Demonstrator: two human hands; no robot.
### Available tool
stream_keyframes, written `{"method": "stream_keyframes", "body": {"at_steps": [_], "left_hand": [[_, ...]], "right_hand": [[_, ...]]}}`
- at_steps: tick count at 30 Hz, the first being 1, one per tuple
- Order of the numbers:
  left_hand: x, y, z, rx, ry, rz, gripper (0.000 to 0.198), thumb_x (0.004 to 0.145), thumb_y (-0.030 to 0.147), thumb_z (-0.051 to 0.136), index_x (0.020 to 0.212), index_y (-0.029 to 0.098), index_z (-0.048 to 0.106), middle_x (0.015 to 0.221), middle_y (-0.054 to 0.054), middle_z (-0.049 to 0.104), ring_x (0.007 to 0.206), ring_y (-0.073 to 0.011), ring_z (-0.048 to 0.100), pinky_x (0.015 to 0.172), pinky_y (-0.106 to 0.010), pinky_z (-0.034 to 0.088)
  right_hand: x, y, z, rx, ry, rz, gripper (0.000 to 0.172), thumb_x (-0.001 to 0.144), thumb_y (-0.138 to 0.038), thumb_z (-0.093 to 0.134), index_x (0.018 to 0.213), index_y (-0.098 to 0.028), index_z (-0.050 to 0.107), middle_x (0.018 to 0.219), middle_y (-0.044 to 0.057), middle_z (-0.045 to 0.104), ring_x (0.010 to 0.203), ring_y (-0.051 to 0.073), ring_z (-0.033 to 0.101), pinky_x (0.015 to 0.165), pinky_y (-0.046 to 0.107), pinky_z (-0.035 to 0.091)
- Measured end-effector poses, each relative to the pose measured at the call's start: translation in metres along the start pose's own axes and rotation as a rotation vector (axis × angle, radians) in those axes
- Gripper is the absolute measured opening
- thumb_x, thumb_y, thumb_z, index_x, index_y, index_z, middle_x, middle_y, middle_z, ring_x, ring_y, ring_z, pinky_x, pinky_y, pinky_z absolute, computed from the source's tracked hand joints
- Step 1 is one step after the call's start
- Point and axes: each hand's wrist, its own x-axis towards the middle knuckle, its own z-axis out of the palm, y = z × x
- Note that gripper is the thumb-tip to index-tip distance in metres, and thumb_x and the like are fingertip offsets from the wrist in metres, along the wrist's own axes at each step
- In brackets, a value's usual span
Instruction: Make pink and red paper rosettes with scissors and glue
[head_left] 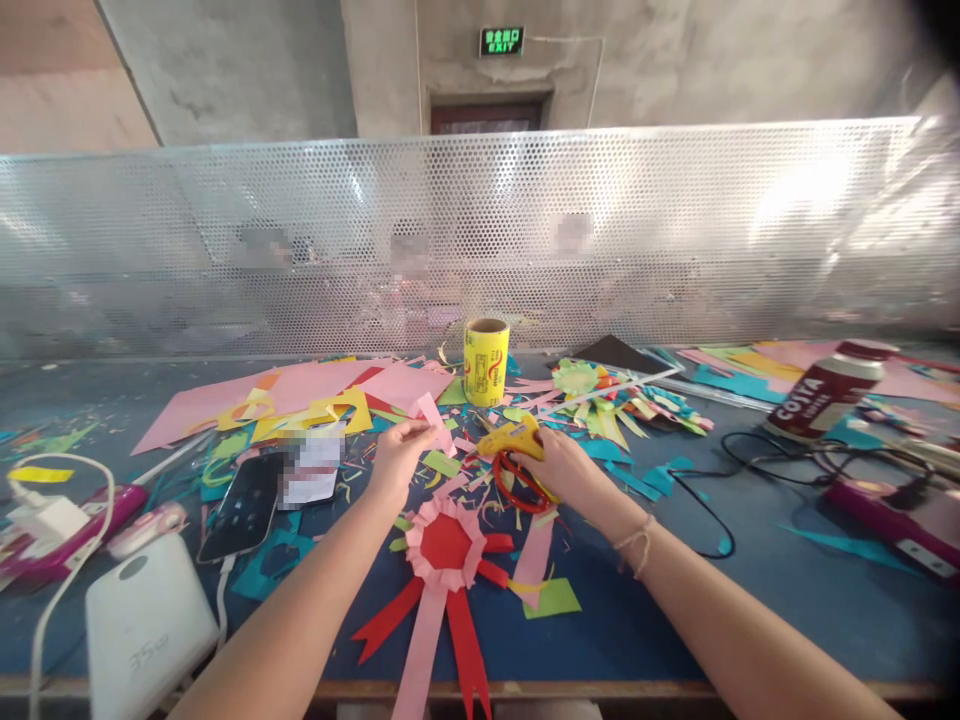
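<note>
My left hand [405, 452] pinches a small pink paper strip [435, 420] between thumb and fingers. A yellow glue gun [513, 437] is in the grip of my right hand [559, 462], its nozzle pointing left toward the strip but apart from it. Just under the gun lie red-handled scissors [519, 485], partly hidden. Nearer to me, between my forearms, a paper rosette [452, 545] lies flat, with a red centre, a pleated pink rim, and pink and red tails that hang over the table's front edge.
A yellow tape roll [486, 365] stands upright at the back before a perforated metal screen [645, 220]. Coloured paper scraps cover the table. To the left are a phone [244, 505] and a white power bank [150, 625]; to the right, a tilted Costa bottle [829, 392] and black cables [720, 520].
</note>
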Motion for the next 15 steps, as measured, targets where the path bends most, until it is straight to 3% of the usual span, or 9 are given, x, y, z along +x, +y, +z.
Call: {"method": "stream_keyframes", "body": {"at_steps": [3,5,9,15], "left_hand": [[0.000,0.000,0.001,-0.011,-0.018,-0.059,0.028,0.048,0.033,0.078,0.065,0.014,0.067,0.060,-0.001,0.062,0.050,-0.0070,0.045,0.047,-0.021,0.030],[-0.001,0.001,0.003,-0.001,-0.031,-0.099,0.030,0.045,0.033,0.079,0.064,0.014,0.067,0.056,0.000,0.059,0.046,-0.0056,0.041,0.044,-0.020,0.026],[-0.005,0.004,0.007,0.027,-0.096,-0.111,0.032,0.042,0.034,0.080,0.063,0.014,0.067,0.051,0.002,0.055,0.043,-0.0047,0.036,0.042,-0.020,0.021],[-0.011,0.008,0.010,0.050,-0.254,-0.058,0.029,0.044,0.036,0.079,0.061,0.015,0.068,0.053,0.001,0.058,0.047,-0.0071,0.042,0.047,-0.021,0.030]], "right_hand": [[-0.004,-0.004,-0.008,-0.016,0.117,-0.147,0.014,0.077,-0.034,0.060,0.077,-0.019,0.059,0.079,0.010,0.060,0.084,0.024,0.056,0.075,0.036,0.045],[-0.005,-0.013,-0.015,0.109,0.157,-0.241,0.011,0.081,-0.028,0.054,0.079,-0.019,0.059,0.083,0.010,0.059,0.084,0.023,0.055,0.076,0.037,0.046],[-0.007,-0.041,-0.016,0.465,0.072,-0.281,0.015,0.083,-0.030,0.053,0.092,-0.019,0.059,0.085,0.006,0.058,0.074,0.017,0.056,0.066,0.030,0.049],[-0.008,-0.058,-0.001,0.808,-0.061,-0.167,0.016,0.079,-0.033,0.057,0.086,-0.019,0.060,0.074,0.002,0.058,0.067,0.014,0.055,0.060,0.027,0.046]]}}
